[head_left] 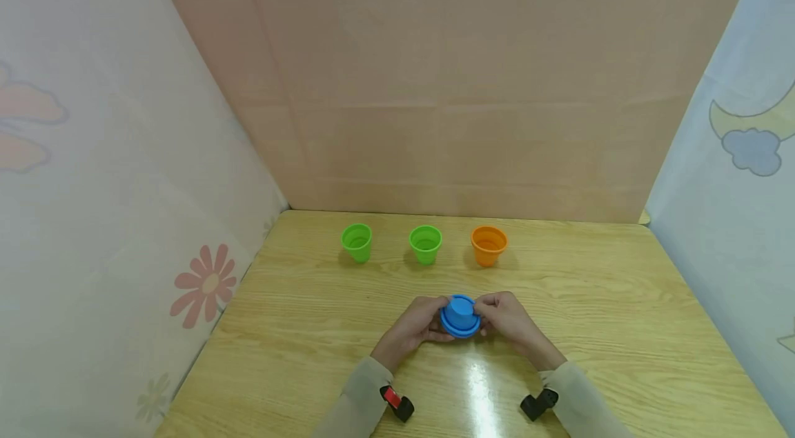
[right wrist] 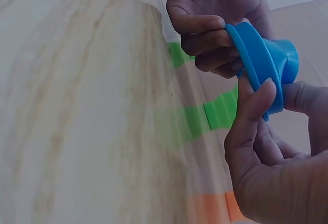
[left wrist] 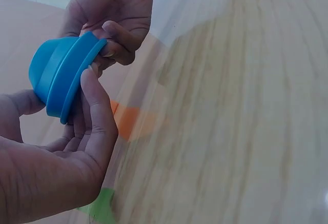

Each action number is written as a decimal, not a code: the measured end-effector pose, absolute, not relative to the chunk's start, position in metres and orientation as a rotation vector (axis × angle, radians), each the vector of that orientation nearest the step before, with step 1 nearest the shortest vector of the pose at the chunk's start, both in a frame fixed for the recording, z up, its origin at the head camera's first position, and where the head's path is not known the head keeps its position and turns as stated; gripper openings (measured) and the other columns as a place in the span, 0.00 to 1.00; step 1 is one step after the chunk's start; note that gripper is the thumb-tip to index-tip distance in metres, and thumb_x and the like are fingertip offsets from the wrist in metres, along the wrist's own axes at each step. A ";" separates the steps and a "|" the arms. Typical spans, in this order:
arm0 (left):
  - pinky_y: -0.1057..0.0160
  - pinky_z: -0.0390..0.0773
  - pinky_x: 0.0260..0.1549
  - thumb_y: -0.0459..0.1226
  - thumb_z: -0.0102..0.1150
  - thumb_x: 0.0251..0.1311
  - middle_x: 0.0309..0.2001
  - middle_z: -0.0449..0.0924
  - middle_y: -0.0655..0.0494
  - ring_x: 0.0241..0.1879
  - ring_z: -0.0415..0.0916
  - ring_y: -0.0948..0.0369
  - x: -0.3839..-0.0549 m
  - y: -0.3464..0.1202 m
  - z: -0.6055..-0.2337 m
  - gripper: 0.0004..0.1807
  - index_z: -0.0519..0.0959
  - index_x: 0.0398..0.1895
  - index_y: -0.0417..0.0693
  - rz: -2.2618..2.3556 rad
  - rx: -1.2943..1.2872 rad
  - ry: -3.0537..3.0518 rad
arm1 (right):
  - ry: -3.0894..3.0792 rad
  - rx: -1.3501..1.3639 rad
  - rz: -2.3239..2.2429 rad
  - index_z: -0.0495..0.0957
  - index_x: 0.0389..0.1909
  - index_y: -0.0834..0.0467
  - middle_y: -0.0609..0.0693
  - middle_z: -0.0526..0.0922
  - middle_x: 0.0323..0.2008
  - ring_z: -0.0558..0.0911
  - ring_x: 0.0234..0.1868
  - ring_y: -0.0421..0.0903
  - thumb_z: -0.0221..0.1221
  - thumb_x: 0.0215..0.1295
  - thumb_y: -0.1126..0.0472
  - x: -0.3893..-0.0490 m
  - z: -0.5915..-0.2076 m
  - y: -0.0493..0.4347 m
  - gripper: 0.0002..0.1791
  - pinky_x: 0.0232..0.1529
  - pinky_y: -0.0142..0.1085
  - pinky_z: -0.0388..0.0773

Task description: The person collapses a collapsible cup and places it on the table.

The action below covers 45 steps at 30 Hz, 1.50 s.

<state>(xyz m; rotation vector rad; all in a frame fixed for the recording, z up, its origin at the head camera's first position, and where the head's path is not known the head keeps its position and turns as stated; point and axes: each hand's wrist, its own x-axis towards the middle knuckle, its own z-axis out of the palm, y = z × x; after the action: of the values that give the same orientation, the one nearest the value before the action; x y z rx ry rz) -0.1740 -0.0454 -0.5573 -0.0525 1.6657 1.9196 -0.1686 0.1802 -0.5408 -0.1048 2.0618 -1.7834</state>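
Note:
A blue collapsible cup (head_left: 461,314) is held above the table between both hands, partly folded, its narrow end standing out from the wide rim. My left hand (head_left: 418,325) grips its left side, thumb on the outer wall and fingers under the rim. On the opposite side my right hand (head_left: 508,319) pinches the rim between thumb and fingers. The left wrist view shows the cup (left wrist: 64,75) tilted, rim towards the right. In the right wrist view, the narrow end of the cup (right wrist: 288,62) points right. The cup's inside is hidden.
Beyond the hands, two green cups (head_left: 357,243) (head_left: 425,245) and an orange cup (head_left: 488,245) stand upright in a row on the wooden table (head_left: 621,327). A tan sheet (head_left: 459,79) rises behind the table, and patterned cloths hang at both sides.

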 end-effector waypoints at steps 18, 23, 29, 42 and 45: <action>0.63 0.91 0.40 0.41 0.56 0.75 0.38 0.87 0.54 0.36 0.86 0.62 -0.171 -0.047 -0.555 0.18 0.83 0.53 0.34 1.955 0.029 1.669 | 2.075 -0.046 -1.803 0.84 0.47 0.71 0.45 0.83 0.29 0.80 0.27 0.39 0.56 0.75 0.63 -0.169 -0.540 0.181 0.15 0.29 0.30 0.84; 0.66 0.90 0.35 0.39 0.58 0.73 0.35 0.82 0.55 0.31 0.83 0.64 -0.173 -0.042 -0.555 0.12 0.83 0.43 0.36 1.929 -0.007 1.805 | 1.976 -0.125 -1.778 0.82 0.48 0.71 0.46 0.85 0.32 0.84 0.32 0.39 0.53 0.78 0.62 -0.166 -0.536 0.182 0.15 0.35 0.31 0.89; 0.70 0.87 0.31 0.38 0.59 0.74 0.33 0.82 0.56 0.28 0.80 0.65 -0.174 -0.041 -0.553 0.13 0.83 0.49 0.35 1.898 -0.026 1.897 | 1.843 -0.175 -1.776 0.80 0.52 0.73 0.49 0.87 0.39 0.88 0.40 0.42 0.51 0.80 0.62 -0.162 -0.535 0.184 0.17 0.45 0.37 0.91; 0.69 0.84 0.30 0.41 0.55 0.78 0.43 0.85 0.48 0.31 0.79 0.63 -0.173 -0.043 -0.549 0.20 0.81 0.60 0.33 1.881 -0.080 2.018 | 1.735 -0.260 -1.813 0.68 0.69 0.76 0.46 0.90 0.49 0.87 0.46 0.41 0.60 0.77 0.59 -0.163 -0.536 0.187 0.30 0.48 0.36 0.89; 0.69 0.82 0.29 0.42 0.55 0.78 0.42 0.86 0.48 0.30 0.78 0.64 -0.172 -0.041 -0.547 0.20 0.81 0.59 0.33 1.889 -0.064 2.049 | 1.753 -0.223 -1.831 0.68 0.68 0.75 0.46 0.90 0.46 0.88 0.44 0.42 0.63 0.76 0.57 -0.162 -0.535 0.182 0.31 0.46 0.37 0.89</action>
<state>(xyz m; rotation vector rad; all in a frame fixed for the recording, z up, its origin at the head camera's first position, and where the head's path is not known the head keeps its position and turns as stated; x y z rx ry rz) -0.1718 -0.0413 -0.5467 -0.0639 2.0487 1.8895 -0.1620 0.1822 -0.5346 -0.2234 1.7534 -1.8307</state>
